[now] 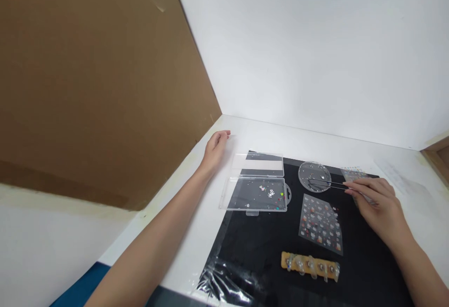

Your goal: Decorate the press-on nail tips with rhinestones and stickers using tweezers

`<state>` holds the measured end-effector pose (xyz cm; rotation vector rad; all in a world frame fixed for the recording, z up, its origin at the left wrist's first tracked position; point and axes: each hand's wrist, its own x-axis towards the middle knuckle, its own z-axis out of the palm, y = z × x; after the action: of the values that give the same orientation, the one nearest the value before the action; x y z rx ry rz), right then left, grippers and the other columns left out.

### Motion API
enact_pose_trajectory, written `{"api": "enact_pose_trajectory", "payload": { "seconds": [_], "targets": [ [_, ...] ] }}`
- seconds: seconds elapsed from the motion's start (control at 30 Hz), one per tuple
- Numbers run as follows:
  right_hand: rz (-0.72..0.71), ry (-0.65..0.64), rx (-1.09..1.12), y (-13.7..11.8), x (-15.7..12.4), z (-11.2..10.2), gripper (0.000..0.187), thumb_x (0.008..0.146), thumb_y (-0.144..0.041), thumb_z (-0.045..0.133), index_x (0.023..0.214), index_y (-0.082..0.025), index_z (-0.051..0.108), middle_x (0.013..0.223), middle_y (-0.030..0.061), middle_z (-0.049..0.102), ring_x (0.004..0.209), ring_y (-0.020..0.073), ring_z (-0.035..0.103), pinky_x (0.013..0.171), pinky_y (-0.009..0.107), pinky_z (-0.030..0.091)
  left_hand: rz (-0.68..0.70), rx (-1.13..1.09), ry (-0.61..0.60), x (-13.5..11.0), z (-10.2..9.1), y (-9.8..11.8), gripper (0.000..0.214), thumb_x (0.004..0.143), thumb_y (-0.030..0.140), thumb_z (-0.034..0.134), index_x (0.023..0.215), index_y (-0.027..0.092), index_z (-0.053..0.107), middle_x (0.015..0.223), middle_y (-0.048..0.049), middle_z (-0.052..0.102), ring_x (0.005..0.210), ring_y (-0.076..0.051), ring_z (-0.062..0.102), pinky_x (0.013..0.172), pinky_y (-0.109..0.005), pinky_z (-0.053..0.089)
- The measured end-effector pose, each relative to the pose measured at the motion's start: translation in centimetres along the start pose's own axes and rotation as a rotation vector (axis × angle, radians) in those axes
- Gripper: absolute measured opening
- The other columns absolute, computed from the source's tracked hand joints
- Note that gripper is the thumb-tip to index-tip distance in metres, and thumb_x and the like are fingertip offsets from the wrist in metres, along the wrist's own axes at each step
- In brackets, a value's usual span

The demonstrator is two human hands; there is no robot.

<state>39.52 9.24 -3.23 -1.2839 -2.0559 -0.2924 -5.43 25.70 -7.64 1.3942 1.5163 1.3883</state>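
Note:
My right hand point(373, 209) holds fine black tweezers point(328, 183), whose tips reach over a round transparent dish point(315, 176) with small sparkly bits in it. Its fingers lie just above a small sticker sheet point(352, 174). My left hand point(215, 150) rests empty on the white table point(224, 195), just left of an open transparent plastic box point(257, 194) holding scattered glitter pieces. Both lie on a black mat point(252, 251), along with a sheet of nail stickers point(320, 224) and a tan strip bearing several transparent false nails point(310, 266).
A brown cardboard panel point(98, 78) stands along the left side, and a white wall point(308, 45) rises behind the table. Crumpled transparent plastic point(224, 283) lies at the mat's near corner. Faint papers point(400, 181) lie on the table right of the mat.

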Motion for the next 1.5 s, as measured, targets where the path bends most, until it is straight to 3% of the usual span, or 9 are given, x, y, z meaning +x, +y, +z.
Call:
{"api": "enact_pose_trajectory", "payload": {
  "seconds": [0.33,0.8,1.5],
  "targets": [
    [-0.002,-0.01,0.031,1.3,0.7,-3.0,0.015,0.1,-0.027,0.07,0.105,-0.037,0.081,0.095,-0.0004,0.078,0.084,0.0209,0.069,0.079,0.042,0.05,-0.016,0.014,0.014,-0.1,0.0,0.5,0.041,0.098,0.061,0.053,0.107,0.026,0.07,0.127,-0.0093,0.074,0.129,-0.031,0.064,0.117,-0.045,0.045],
    [-0.006,-0.077,0.086,1.0,0.6,-2.7,0.02,0.101,-0.023,0.069,0.109,-0.038,0.08,0.099,-0.0015,0.079,0.086,0.0194,0.069,0.08,0.04,0.05,-0.008,0.017,0.001,0.1,-0.1,-0.1,0.038,0.1,0.06,0.053,0.107,0.027,0.071,0.129,-0.0082,0.073,0.128,-0.031,0.064,0.119,-0.044,0.043],
    [0.082,-0.078,0.102,1.3,0.3,-2.7,0.013,0.102,-0.037,0.068,0.104,-0.037,0.081,0.097,-0.0004,0.078,0.088,0.0208,0.067,0.083,0.039,0.049,-0.003,0.033,-0.003,0.1,-0.1,0.1,0.037,0.1,0.055,0.054,0.11,0.023,0.071,0.129,-0.0095,0.073,0.126,-0.028,0.066,0.115,-0.042,0.046]
  ]
}}
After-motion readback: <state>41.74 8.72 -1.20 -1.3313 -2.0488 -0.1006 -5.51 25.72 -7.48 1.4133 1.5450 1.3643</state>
